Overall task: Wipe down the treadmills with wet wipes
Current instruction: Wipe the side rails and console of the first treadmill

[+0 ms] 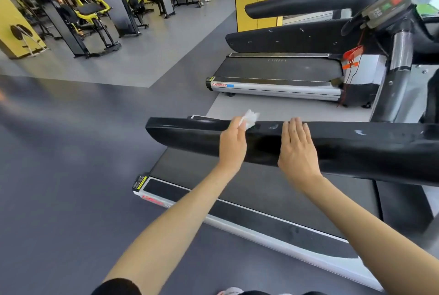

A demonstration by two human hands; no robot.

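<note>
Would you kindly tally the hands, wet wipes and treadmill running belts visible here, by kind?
Hands: 2, left hand and right hand
Wet wipe: 1
Treadmill belts: 2, near belt and far belt
Total: 5

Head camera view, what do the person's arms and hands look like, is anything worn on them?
Both forearms are bare. The left hand and right hand have no gloves, and no rings, watch or bracelet show. A black sleeve ends high on the left arm, at the frame's bottom edge; none shows on the right arm.
</note>
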